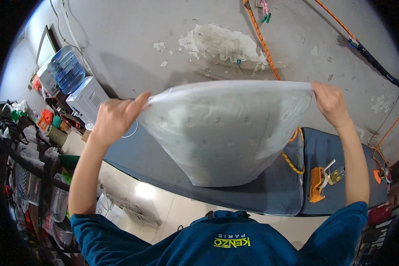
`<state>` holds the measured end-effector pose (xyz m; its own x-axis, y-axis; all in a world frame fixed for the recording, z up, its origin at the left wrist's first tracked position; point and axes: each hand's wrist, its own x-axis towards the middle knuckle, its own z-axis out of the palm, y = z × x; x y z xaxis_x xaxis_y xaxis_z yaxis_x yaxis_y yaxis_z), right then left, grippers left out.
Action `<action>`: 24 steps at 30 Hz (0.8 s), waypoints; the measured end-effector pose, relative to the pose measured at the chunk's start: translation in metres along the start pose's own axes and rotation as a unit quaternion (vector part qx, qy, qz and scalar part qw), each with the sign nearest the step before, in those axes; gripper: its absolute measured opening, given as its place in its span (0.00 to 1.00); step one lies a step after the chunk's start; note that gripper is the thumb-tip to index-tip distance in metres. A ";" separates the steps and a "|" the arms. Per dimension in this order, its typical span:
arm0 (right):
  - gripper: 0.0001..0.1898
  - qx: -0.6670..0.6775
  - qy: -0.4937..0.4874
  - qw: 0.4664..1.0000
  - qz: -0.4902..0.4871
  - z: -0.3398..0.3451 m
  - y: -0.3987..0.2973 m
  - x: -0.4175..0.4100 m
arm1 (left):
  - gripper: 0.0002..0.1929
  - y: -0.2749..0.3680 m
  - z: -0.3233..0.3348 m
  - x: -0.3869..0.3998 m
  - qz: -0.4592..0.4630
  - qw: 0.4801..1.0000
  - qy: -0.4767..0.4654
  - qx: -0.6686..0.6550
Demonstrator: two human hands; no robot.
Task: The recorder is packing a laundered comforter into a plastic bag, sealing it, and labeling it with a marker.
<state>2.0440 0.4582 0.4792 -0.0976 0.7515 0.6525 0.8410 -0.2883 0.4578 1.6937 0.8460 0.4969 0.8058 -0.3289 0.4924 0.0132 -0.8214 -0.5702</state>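
A large pale, patterned item in a translucent plastic bag [222, 133] is raised in front of me, its lower end over a dark blue-grey padded table [146, 149]. My left hand [116, 118], at the upper left, grips the left end of the bag's top edge. My right hand [329, 99] pinches the right end of that edge. The top edge is stretched between both hands and slightly blurred. Whether the bottom touches the table I cannot tell.
An orange tape dispenser [316, 186] stands on the table's right part beside a small container of yellowish liquid [335, 175]. Orange rope [262, 43] hangs along the peeling wall. A water dispenser [88, 99] is at left, and shelves of bagged goods [30, 176] at far left.
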 end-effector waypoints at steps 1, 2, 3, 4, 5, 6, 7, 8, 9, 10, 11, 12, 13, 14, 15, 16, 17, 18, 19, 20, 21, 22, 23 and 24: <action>0.14 -0.064 0.010 0.998 -0.023 0.005 -0.001 -0.006 | 0.24 0.004 0.004 -0.006 0.003 1.000 -0.001 0.001; 0.14 -0.064 0.011 0.998 -0.020 0.013 -0.003 -0.010 | 0.25 0.007 0.010 -0.013 0.017 0.999 0.040 0.019; 0.16 -0.091 0.032 0.994 -0.052 0.019 -0.004 -0.014 | 0.26 0.011 0.014 -0.016 0.032 0.995 0.084 0.036; 0.17 -0.119 0.052 0.988 -0.085 0.022 -0.003 -0.016 | 0.27 0.013 0.013 -0.020 0.017 0.998 0.041 0.032; 0.17 -0.122 0.051 0.988 -0.082 0.020 -0.002 -0.017 | 0.27 0.013 0.014 -0.019 0.021 0.998 0.044 0.032; 0.18 -0.121 0.043 0.987 -0.096 0.019 0.000 -0.017 | 0.26 0.016 0.012 -0.012 0.021 0.998 0.058 -0.003; 0.18 -0.121 0.034 0.986 -0.110 0.018 0.003 -0.017 | 0.25 0.017 0.009 -0.006 0.022 0.996 0.073 -0.038; 0.18 -0.123 0.032 0.986 -0.106 0.016 0.005 -0.018 | 0.25 0.018 0.004 -0.004 0.027 0.996 0.074 -0.040; 0.19 -0.124 0.027 0.985 -0.119 0.014 0.007 -0.019 | 0.21 0.020 -0.003 0.000 0.031 0.996 0.054 -0.062; 0.19 -0.125 0.022 0.983 -0.132 0.011 0.009 -0.019 | 0.18 0.020 -0.011 0.005 0.036 0.995 0.034 -0.084; 0.19 -0.128 0.019 0.984 -0.126 0.009 0.011 -0.019 | 0.18 0.020 -0.020 0.015 0.043 0.995 0.035 -0.086; 0.20 -0.128 0.013 0.982 -0.140 0.009 0.011 -0.016 | 0.13 0.020 -0.032 0.028 0.049 0.990 0.031 -0.130; 0.21 -0.131 0.003 0.979 -0.153 0.007 0.013 -0.017 | 0.08 0.020 -0.040 0.044 0.057 0.982 0.029 -0.177; 0.21 -0.131 -0.002 0.980 -0.149 0.008 0.013 -0.016 | 0.06 0.018 -0.047 0.064 0.072 0.974 0.014 -0.213; 0.23 -0.129 0.011 0.979 -0.156 0.007 0.015 -0.015 | 0.06 0.014 -0.041 0.080 0.078 0.973 0.015 -0.215; 0.24 -0.126 0.026 0.978 -0.166 0.007 0.016 -0.014 | 0.10 0.008 -0.034 0.094 0.007 0.930 -0.107 -0.352; 0.24 -0.129 0.026 0.978 -0.163 0.006 0.015 -0.014 | 0.14 0.005 -0.029 0.108 -0.064 0.849 -0.226 -0.474; 0.24 -0.131 0.023 0.977 -0.165 0.010 0.015 -0.016 | 0.14 0.009 -0.024 0.127 -0.088 0.845 -0.278 -0.449; 0.25 -0.138 0.021 0.976 -0.168 0.010 0.014 -0.016 | 0.15 0.015 -0.021 0.144 -0.110 0.839 -0.325 -0.422; 0.25 -0.142 0.021 0.976 -0.166 0.009 0.014 -0.015 | 0.15 0.016 -0.014 0.155 -0.106 0.841 -0.323 -0.421; 0.25 -0.143 0.020 0.975 -0.168 0.008 0.014 -0.016 | 0.11 0.019 0.002 0.165 -0.102 0.823 -0.331 -0.451; 0.26 -0.144 0.021 0.975 -0.169 0.007 0.014 -0.018 | 0.17 0.024 0.013 0.173 -0.099 0.804 -0.338 -0.478; 0.26 -0.149 0.019 0.975 -0.164 0.006 0.014 -0.021 | 0.17 0.032 0.022 0.173 -0.092 0.806 -0.338 -0.478; 0.26 -0.152 0.009 0.976 -0.158 0.006 0.013 -0.023 | 0.28 0.042 0.026 0.170 -0.078 0.783 -0.273 -0.554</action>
<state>2.0606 0.4404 0.4663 -0.3386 0.8211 0.4595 0.5713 -0.2087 0.7938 1.8470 0.7677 0.5398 0.9826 -0.1838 -0.0276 -0.1403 -0.8312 0.5380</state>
